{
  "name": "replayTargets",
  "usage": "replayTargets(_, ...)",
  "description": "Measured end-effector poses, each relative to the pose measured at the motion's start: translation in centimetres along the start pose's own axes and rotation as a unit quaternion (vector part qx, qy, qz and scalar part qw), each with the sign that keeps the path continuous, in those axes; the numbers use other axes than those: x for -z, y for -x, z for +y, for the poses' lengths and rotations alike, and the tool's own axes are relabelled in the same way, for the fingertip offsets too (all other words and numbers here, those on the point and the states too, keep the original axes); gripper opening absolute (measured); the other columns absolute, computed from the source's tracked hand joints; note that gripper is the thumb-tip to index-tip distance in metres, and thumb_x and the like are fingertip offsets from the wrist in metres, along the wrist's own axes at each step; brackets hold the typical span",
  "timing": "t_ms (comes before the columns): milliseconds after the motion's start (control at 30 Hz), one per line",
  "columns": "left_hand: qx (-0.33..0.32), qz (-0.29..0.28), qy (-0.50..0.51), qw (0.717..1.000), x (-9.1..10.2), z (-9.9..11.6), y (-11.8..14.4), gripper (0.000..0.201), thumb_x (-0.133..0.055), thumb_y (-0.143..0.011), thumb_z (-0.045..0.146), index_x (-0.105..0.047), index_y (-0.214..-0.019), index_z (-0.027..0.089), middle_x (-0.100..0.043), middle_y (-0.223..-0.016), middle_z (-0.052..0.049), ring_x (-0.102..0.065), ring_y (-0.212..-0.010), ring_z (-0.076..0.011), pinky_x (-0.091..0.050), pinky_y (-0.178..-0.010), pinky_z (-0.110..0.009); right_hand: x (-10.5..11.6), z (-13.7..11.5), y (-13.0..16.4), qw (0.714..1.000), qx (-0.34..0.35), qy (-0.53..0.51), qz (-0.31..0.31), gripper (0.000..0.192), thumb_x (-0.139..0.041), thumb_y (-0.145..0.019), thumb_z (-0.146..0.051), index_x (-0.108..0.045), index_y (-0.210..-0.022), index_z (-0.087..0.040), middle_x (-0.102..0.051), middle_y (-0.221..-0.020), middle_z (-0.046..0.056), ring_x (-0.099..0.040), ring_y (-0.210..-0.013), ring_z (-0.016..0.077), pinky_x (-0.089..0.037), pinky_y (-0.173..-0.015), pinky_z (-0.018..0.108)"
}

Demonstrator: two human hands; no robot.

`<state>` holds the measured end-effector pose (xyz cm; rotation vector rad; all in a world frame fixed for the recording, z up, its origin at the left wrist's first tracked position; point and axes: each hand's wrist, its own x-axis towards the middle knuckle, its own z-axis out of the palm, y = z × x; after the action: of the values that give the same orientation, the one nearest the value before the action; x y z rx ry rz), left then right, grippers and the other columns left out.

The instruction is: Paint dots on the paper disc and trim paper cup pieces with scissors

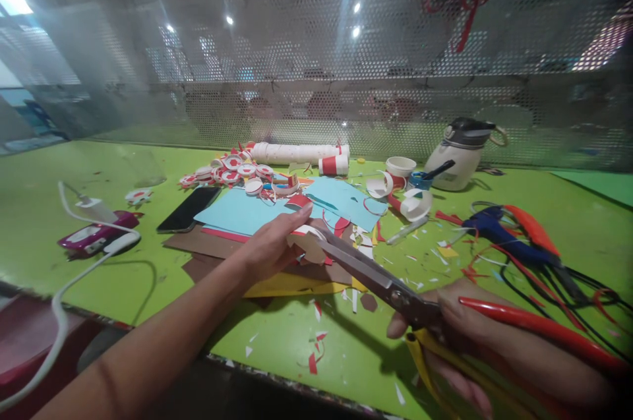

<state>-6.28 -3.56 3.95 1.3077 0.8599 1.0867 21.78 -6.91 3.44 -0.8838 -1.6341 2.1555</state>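
My left hand pinches a cut paper cup piece, pale with some red and an uneven edge. My right hand is wrapped around the handles of large scissors, one handle red and the other yellowish. Their long metal blades point left and meet the paper piece beside my left fingers; the contact itself is partly hidden. Beneath my left hand lie light blue sheets over brown sheets and a yellow sheet. Small red and white scraps are scattered below.
Behind are a pile of red-and-white paper pieces, stacked cups and a jug. A black phone and a purple device with a white cable lie left. Blue-and-orange snips lie right. A perforated screen stands behind.
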Motion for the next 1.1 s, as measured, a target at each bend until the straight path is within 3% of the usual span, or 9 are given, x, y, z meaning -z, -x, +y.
replayTargets(100, 0.035, -0.019, 0.05, 0.998, 0.0, -0.1, -0.1, 0.047, -0.056, -0.083, 0.057, -0.065, -0.068, 0.013, -0.059, -0.063, -0.008, -0.05, -0.054, -0.0137, -0.034, -0.049, -0.027, -0.4, -0.1, 0.1, 1.0, -0.001, 0.015, 0.009, 0.063, -0.041, -0.089, -0.068, -0.066, -0.109, -0.014, -0.052, -0.054, -0.002, -0.044, -0.044, 0.0061, -0.036, -0.047, 0.016)
replayTargets(300, 0.028, -0.008, 0.058, 0.998, -0.2, 0.0, -0.1, 0.046, -0.061, -0.079, 0.056, -0.064, -0.066, 0.012, -0.059, -0.065, -0.008, -0.052, -0.056, -0.0139, -0.033, -0.051, -0.027, -0.8, -0.5, 0.3, 0.999, 0.004, 0.03, 0.027, 0.063, -0.046, -0.083, -0.072, -0.067, -0.104, -0.016, -0.048, -0.057, -0.003, -0.04, -0.045, 0.0061, -0.033, -0.045, 0.018)
replayTargets(633, 0.009, -0.042, 0.048, 0.998, 0.0, -0.1, -0.1, 0.051, -0.053, -0.085, 0.055, -0.065, -0.065, 0.01, -0.06, -0.063, -0.009, -0.051, -0.051, -0.0125, -0.031, -0.046, -0.025, -1.0, -0.6, 0.6, 0.997, 0.019, 0.064, 0.043, 0.061, -0.041, -0.089, -0.069, -0.068, -0.105, -0.017, -0.045, -0.056, -0.004, -0.038, -0.046, 0.007, -0.033, -0.047, 0.019)
replayTargets(967, 0.005, -0.063, 0.047, 0.997, -0.1, 0.0, 0.0, 0.055, -0.045, -0.093, 0.048, -0.069, -0.066, 0.006, -0.062, -0.063, -0.011, -0.053, -0.051, -0.012, -0.033, -0.046, -0.023, -0.5, -0.1, 0.1, 0.993, 0.06, 0.101, 0.021, 0.057, -0.039, -0.091, -0.066, -0.067, -0.102, -0.017, -0.044, -0.051, -0.005, -0.039, -0.044, 0.0088, -0.037, -0.047, 0.021)
replayTargets(1100, 0.007, -0.071, 0.046, 0.996, 0.1, -0.1, 0.0, 0.056, -0.042, -0.095, 0.045, -0.071, -0.068, 0.006, -0.063, -0.064, -0.011, -0.055, -0.053, -0.0124, -0.035, -0.048, -0.023, -1.2, -1.3, 0.5, 0.985, 0.044, 0.146, 0.086, 0.057, -0.042, -0.087, -0.069, -0.068, -0.095, -0.019, -0.047, -0.052, -0.004, -0.042, -0.047, 0.0093, -0.04, -0.051, 0.022)
